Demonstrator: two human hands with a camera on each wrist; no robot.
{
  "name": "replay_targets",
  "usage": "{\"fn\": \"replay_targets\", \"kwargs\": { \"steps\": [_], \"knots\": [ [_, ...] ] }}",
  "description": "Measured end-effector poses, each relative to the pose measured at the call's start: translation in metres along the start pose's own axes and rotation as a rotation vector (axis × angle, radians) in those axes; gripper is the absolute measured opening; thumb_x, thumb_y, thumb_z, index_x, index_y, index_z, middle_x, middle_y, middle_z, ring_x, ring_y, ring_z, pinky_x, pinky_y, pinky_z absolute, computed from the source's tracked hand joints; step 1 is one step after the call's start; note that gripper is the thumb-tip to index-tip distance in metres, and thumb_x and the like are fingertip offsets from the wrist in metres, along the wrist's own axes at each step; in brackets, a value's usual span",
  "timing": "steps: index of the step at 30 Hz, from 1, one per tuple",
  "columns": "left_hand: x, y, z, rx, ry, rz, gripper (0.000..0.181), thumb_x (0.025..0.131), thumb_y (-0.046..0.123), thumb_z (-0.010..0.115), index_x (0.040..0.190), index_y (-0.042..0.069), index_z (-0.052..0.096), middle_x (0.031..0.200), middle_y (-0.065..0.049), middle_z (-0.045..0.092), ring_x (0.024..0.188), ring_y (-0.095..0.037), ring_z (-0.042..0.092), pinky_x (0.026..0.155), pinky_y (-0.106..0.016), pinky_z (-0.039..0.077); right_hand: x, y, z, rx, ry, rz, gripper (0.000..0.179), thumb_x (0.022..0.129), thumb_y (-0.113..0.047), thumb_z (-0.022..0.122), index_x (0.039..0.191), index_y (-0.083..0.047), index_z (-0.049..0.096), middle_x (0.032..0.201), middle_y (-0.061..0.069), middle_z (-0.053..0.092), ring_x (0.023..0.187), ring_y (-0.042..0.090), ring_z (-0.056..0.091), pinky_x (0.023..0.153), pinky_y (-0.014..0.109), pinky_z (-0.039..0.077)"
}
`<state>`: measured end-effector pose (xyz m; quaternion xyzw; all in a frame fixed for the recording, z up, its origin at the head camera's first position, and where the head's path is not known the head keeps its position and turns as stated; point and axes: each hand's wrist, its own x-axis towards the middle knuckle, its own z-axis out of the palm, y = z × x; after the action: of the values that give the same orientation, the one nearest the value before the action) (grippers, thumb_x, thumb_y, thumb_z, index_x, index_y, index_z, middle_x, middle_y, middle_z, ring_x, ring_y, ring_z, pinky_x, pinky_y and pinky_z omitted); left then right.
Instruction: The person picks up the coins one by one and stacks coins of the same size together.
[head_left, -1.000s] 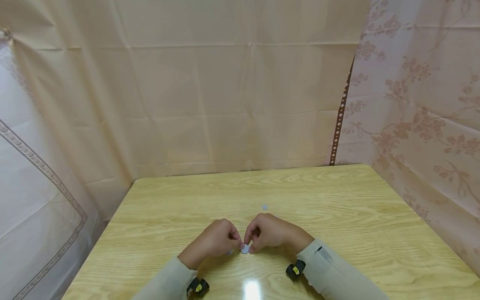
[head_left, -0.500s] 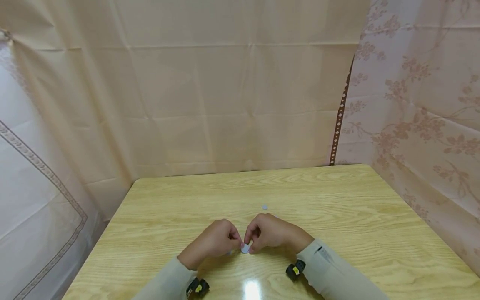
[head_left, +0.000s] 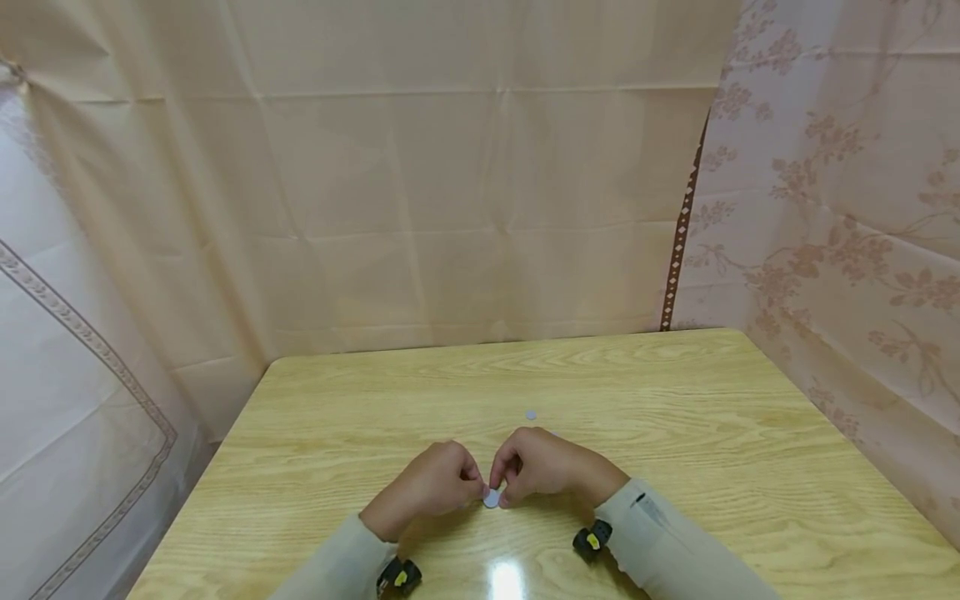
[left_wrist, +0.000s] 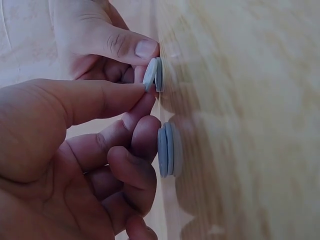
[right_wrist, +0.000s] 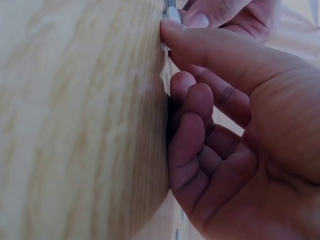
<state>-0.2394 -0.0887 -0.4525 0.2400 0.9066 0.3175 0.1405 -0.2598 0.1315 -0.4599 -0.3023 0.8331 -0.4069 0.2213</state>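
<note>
Near the front middle of the table, both hands meet at small flat round discs (head_left: 491, 498). My left hand (head_left: 438, 479) pinches a pale disc (left_wrist: 149, 75) between thumb and finger, tilted over a grey disc (left_wrist: 159, 74) lying on the table. My right hand (head_left: 543, 462) has thumb and forefinger at the edges of these discs, pinching them from the other side. In the right wrist view, its thumb covers part of a whitish disc (right_wrist: 173, 14). A stack of grey-blue discs (left_wrist: 168, 150) rests beside the left hand's curled fingers; the head view hides it.
A lone disc (head_left: 531, 414) lies farther back on the wood-grain table (head_left: 360, 400). Small discs (right_wrist: 177, 234) also show low in the right wrist view. Beige cloth (head_left: 465, 208) hangs behind the table, with patterned cloth (head_left: 847, 250) on the right.
My left hand has shifted very slightly to the right, and the bit of disc seen beneath it earlier is now hidden in the head view. The right hand stays nearly still.
</note>
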Motion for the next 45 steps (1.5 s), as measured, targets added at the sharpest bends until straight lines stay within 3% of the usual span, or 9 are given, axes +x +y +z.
{"fn": "replay_targets", "kwargs": {
  "steps": [23,33,41,45],
  "knots": [
    [-0.0001,0.0012,0.0001,-0.004,-0.003,-0.032,0.023,0.092,0.018,0.073,0.069,0.019,0.074,0.057,0.01,0.061,0.049,-0.006,0.045,0.048,-0.023,0.035,0.001,0.0046,-0.0005,-0.002,-0.003,-0.013,0.014,0.081,-0.006,0.087,0.088,-0.016,0.079,0.065,-0.002,0.063,0.055,0.004,0.047,0.052,0.019,0.038],
    [0.001,-0.0004,-0.0001,0.012,-0.001,-0.009,0.019,0.089,0.015,0.072,0.07,0.019,0.076,0.059,0.011,0.062,0.048,-0.006,0.044,0.047,-0.023,0.035,0.0011,0.0036,-0.0012,-0.002,-0.006,-0.015,0.015,0.081,-0.006,0.087,0.088,-0.016,0.079,0.066,-0.002,0.064,0.056,0.004,0.048,0.052,0.02,0.039],
    [-0.0033,0.0032,-0.0022,0.015,-0.028,-0.031,0.018,0.076,0.024,0.09,0.07,0.023,0.073,0.067,0.012,0.068,0.062,-0.009,0.058,0.06,-0.029,0.047,0.0002,0.0031,-0.0022,0.012,-0.018,-0.007,0.016,0.08,-0.003,0.086,0.089,-0.015,0.079,0.066,-0.002,0.062,0.057,0.005,0.049,0.053,0.02,0.04],
    [-0.0037,0.0041,-0.0013,0.05,-0.031,-0.023,0.021,0.072,0.025,0.093,0.07,0.026,0.072,0.066,0.014,0.067,0.065,-0.007,0.06,0.075,-0.039,0.048,-0.0007,0.0032,-0.002,0.018,-0.018,-0.003,0.015,0.081,-0.003,0.085,0.09,-0.013,0.078,0.066,-0.002,0.062,0.057,0.005,0.049,0.054,0.02,0.04]
  ]
}}
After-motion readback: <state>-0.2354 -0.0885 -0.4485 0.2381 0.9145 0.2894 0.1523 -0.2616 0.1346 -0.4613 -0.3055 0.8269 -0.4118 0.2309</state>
